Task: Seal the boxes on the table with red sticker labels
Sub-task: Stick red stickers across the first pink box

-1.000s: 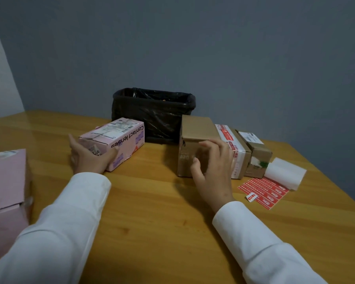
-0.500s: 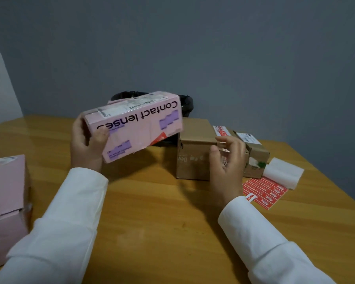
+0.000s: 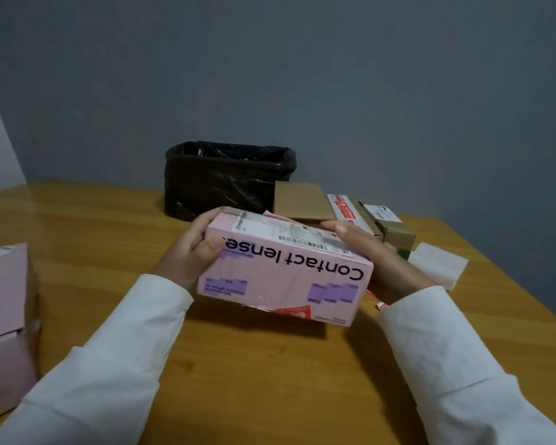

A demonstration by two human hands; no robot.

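A wooden table [image 3: 270, 380] is carrying a black-lined bin [image 3: 225, 178] at the back, brown cardboard boxes [image 3: 302, 202] lying beside it to the right, a white paper sheet [image 3: 438, 264] near the right edge and pink boxes [image 3: 4, 309] sitting at far left

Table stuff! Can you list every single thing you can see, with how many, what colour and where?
Contact lens box: 1, pink, held up over the table middle, print upside down, red sticker at its lower edge.
Pink boxes: 2 as far as shows, stacked at the left edge, partly cut off.
Bin: 1, lined with a black bag, back of the table.
Cardboard boxes: 3, brown, in a row right of the bin; the middle one has red and white tape.
White paper: 1, right side.
Red sticker sheet: 1, mostly hidden behind the right hand.
Table: 1, wooden, yellow-brown.
Left hand: 1, grips the box's left end.
Right hand: 1, holds its right end.
White sleeves: 2.
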